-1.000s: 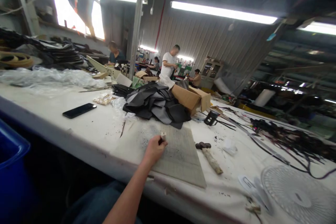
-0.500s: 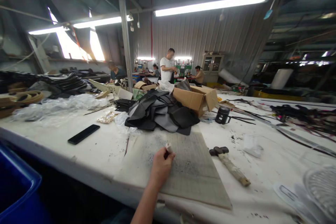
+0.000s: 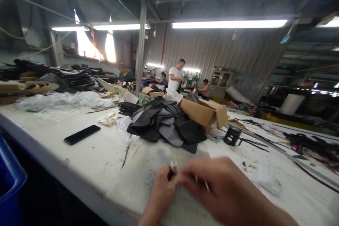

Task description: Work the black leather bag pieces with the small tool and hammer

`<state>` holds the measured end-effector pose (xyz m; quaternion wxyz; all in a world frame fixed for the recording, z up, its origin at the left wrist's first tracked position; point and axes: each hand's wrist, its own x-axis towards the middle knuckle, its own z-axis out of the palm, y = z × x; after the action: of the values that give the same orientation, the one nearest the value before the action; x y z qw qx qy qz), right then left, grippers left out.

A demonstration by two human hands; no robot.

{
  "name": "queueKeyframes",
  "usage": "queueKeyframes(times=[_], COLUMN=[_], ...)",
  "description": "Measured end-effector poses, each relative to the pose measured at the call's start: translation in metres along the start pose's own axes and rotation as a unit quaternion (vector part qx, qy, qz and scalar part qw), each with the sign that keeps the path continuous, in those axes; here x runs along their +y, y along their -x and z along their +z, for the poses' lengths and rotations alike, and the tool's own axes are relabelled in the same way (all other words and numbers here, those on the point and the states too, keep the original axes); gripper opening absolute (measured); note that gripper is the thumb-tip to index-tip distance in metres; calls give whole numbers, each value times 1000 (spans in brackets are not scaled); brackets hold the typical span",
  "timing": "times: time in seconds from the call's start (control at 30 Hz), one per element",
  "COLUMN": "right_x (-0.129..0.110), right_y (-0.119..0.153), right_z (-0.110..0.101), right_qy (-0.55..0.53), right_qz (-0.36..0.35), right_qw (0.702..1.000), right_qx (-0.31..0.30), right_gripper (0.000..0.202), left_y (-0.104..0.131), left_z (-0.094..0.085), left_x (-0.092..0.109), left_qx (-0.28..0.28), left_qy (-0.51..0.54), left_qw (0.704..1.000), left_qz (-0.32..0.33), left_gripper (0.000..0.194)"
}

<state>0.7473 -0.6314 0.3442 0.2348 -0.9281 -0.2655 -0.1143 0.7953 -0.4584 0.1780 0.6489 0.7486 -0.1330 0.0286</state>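
One long white table (image 3: 87,162) is spread with materials from side to side. Across its middle, a loose heap of dark sheets (image 3: 166,123) is piled, and in front of it a flat greyish board (image 3: 137,183) is laid, partly hidden by the hands. Just beside the heap, to its right, an open cardboard box (image 3: 197,113) is seen. The right hand (image 3: 219,187) is held over the board with fingers bent; it is blurred, and whether anything is gripped by it, or whether the left hand (image 3: 162,187) is touched by it, cannot be told. The left thumb and fingers are drawn together. Farther off, a black mug (image 3: 233,135) and a phone (image 3: 82,134) are set down. Smallest, a short pale peg (image 3: 173,165) is clamped in the left hand above the board, roughly upright, its top exposed and its lower end hidden. By its look, it can be judged light, stiff, hardly slippery and not fragile; it is best pinched around its side, below the top.
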Motion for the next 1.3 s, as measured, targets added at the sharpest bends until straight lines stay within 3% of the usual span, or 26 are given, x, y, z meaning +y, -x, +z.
queueKeyframes(times=[0.07, 0.1, 0.2, 0.27, 0.33, 0.47, 0.57, 0.67, 0.77, 0.87, 0.97, 1.07, 1.17, 1.23, 1.3], right_x=[36, 57, 120, 154, 178, 202, 205, 198, 185, 167, 147, 131, 125, 126, 129], right_y=[-46, -65, -102, -111, -112, -112, -118, -123, -123, -114, -98, -77, -56, -44, -32], right_z=[0, 3, 20, 35, 46, 56, 51, 33, -2, -52, -104, -132, -118, -88, -53], right_qy=[106, 184, 245, 260, 273, 294, 293, 285, 265, 234, 193, 137, 86, 62, 47], right_qz=[76, 139, 209, 220, 214, 178, 166, 175, 191, 183, 151, 119, 103, 97, 95], right_qw=[991, 973, 946, 939, 936, 936, 940, 942, 938, 939, 953, 977, 991, 991, 990], right_qx=[-7, -17, -31, -42, -56, -76, -55, 21, 117, 175, 178, 108, -12, -74, -90], right_gripper=[34, 30, 66, 73, 62, 35, 31, 34, 37, 45, 50, 50, 45, 39, 28], left_y=[1, 1, 2, 1, 0, -2, -2, -1, 1, 1, 1, 0, 1, 2, 3], left_z=[0, -1, 0, 1, 2, 4, 4, 3, 2, 1, 0, -1, -3, -5, -6], left_x=[2, 2, 2, -1, -6, -13, -14, -11, -8, -6, -6, -6, -3, 0, 3], left_qx=[-2, -3, 2, 4, 6, 7, 10, 16, 17, 17, 26, 27, 25, 33, 44], left_qy=[-2, -5, -15, -19, -15, -3, -8, -11, -10, 0, -3, 1, 7, -10, -36], left_qw=[1000, 1000, 1000, 1000, 1000, 1000, 1000, 1000, 1000, 1000, 1000, 999, 999, 999, 998], left_qz=[-1, -2, -9, -13, -12, -4, -8, -6, -2, 0, 5, 17, 31, 30, 25], left_gripper=[13, 13, 14, 13, 13, 13, 16, 18, 16, 15, 18, 21, 24, 24, 24])
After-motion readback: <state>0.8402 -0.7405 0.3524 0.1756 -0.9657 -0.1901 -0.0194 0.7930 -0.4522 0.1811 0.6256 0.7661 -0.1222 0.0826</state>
